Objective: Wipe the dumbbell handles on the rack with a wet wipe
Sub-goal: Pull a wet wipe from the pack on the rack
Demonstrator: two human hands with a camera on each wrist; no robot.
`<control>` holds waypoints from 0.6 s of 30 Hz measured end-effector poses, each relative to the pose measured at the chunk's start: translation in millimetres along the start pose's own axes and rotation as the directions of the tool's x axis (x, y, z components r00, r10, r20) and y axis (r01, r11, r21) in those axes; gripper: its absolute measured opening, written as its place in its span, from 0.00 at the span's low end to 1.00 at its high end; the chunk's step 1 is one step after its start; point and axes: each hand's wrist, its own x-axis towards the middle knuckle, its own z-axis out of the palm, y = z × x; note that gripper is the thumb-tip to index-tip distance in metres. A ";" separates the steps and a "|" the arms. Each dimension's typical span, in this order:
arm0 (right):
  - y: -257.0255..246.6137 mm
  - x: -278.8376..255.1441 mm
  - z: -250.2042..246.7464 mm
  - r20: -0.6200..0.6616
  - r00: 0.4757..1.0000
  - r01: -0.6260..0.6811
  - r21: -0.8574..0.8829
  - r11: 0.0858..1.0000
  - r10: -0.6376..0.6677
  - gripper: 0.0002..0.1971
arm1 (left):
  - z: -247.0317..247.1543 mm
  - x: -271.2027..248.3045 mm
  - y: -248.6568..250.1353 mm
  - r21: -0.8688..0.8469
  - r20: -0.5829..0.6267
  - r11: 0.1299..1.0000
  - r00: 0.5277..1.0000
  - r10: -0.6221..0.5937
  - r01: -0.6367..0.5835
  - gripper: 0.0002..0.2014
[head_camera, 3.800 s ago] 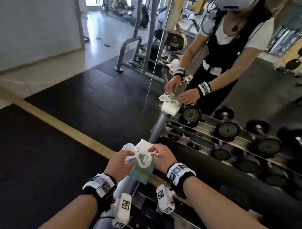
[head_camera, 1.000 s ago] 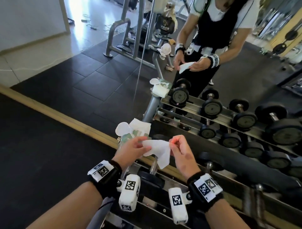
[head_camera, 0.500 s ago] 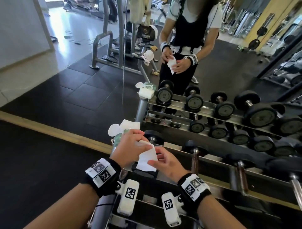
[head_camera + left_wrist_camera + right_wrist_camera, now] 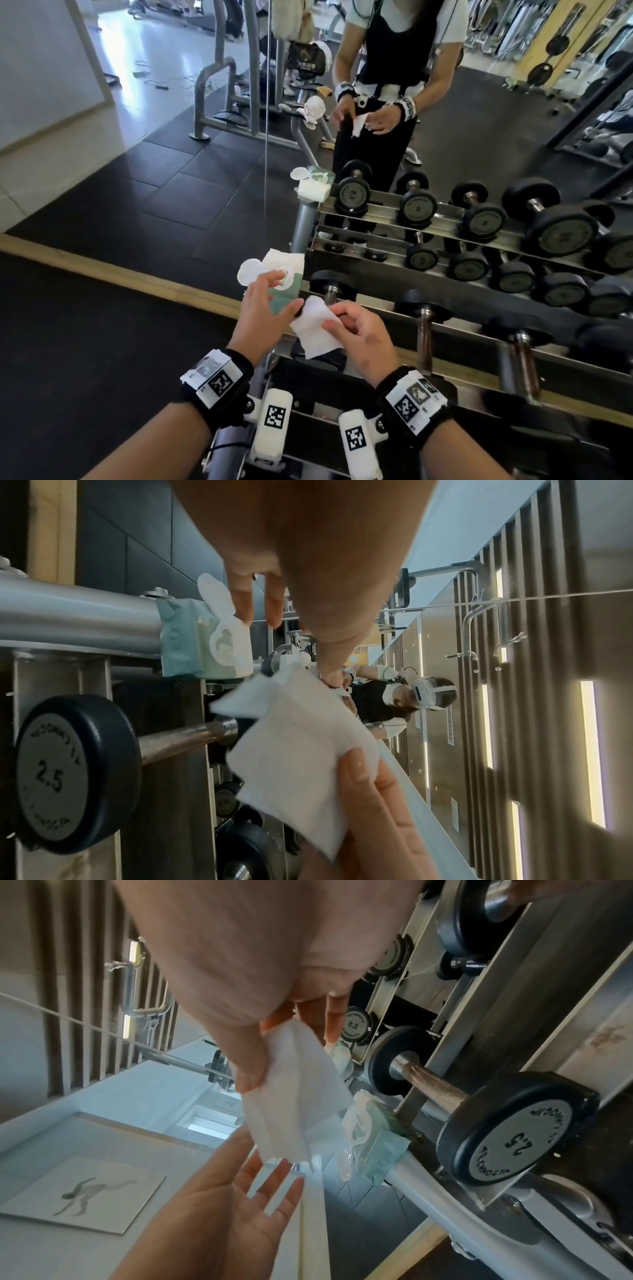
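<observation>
A folded white wet wipe (image 4: 317,330) hangs between my hands above the left end of the dumbbell rack (image 4: 479,377). My right hand (image 4: 334,318) pinches it between thumb and fingers; the right wrist view shows that thumb pressed on the wipe (image 4: 294,1093). My left hand (image 4: 274,294) is spread with straight fingers, its thumb at the wipe's edge, reaching over the green wipe pack (image 4: 286,277) whose lid stands up. Just below lies a 2.5 dumbbell (image 4: 68,772) with a bare steel handle (image 4: 178,739), also visible as the dumbbell handle (image 4: 431,1085).
A mirror (image 4: 205,154) stands right behind the rack and repeats the dumbbells, the pack and a person. Several more dumbbells (image 4: 424,339) sit in a row to the right. The rack's grey post (image 4: 78,615) carries the pack. Dark floor mats lie to the left.
My left hand has let go of the wipe and its fingers have straightened out. The wipe now sits folded smaller in my right hand. Both hands stay over the rack's left end.
</observation>
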 end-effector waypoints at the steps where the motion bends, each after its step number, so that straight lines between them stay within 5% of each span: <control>1: 0.9 1.0 1.4 -0.032 0.999 -0.010 0.033 0.999 0.011 0.05 | 0.1 -1.0 -1.8 0.028 0.007 0.999 1.000 0.023 -0.023 0.19; 7: 16.4 6.8 -4.6 0.007 0.999 -0.052 0.127 0.991 0.052 0.07 | 19.0 -13.3 1.5 -0.230 0.339 0.957 0.937 -0.089 0.174 0.17; 13: 36.1 18.1 -37.1 0.056 0.998 0.012 -0.094 0.996 -0.007 0.05 | 51.7 -21.1 4.4 -0.222 0.218 0.949 0.960 -0.175 0.223 0.05; 18: 53.5 32.9 -68.8 0.282 0.958 -0.010 -0.167 0.986 0.058 0.28 | 76.2 -29.6 12.2 -0.164 0.140 0.963 0.971 -0.193 0.215 0.04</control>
